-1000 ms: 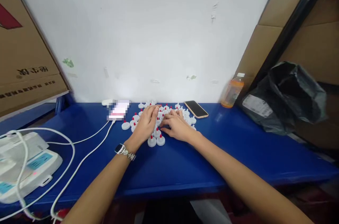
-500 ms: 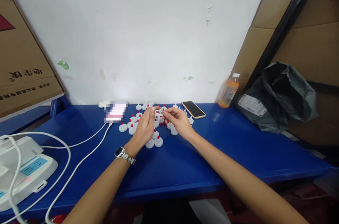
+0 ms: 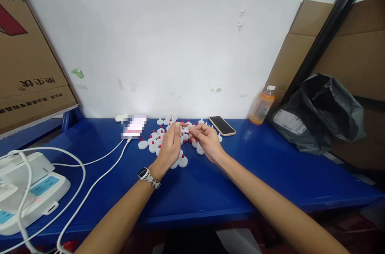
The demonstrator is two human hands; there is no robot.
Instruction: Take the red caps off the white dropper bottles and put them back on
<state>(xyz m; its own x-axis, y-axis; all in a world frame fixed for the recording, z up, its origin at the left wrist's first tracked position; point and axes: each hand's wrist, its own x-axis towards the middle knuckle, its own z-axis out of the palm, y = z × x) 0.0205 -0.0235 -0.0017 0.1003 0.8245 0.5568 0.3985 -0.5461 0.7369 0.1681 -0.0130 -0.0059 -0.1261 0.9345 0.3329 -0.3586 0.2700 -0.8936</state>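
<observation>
Two hands: both raised just above the blue surface [image 3: 270, 166], fingertips brought together over a heap of small parts.
Caps pile [image 3: 164, 138]: lots of little white disc caps with red tips are scattered on the surface under and behind the hands, most sat flat with the red nub pointing up.
Held piece [image 3: 185, 130]: a tiny white-and-red part is pinched between the two sets of fingertips; its long axis seems to run roughly sideways from one hand to the other, but it's too small to be sure.
Left hand [image 3: 170, 146]: fingers curled and pinched on the held piece, back of the hand turned to the camera, forearm angled in from lower left, a wristwatch [image 3: 148, 178] worn on it.
Right hand [image 3: 207, 141]: fingers clenched in a pinch on the same piece, wrist bent, forearm stretched in from lower right.
Bottle [image 3: 262, 105]: a capped bottle with orange liquid inside is stood upright at the wall, well apart from the hands.
Black bag [image 3: 325, 113]: slumped at the right against cardboard; contents can't be seen.
Phone [image 3: 221, 125]: laid flat, screen dark, just right of the caps.
White cables [image 3: 90, 182]: trailed across the left side to a white device [image 3: 27, 190].
</observation>
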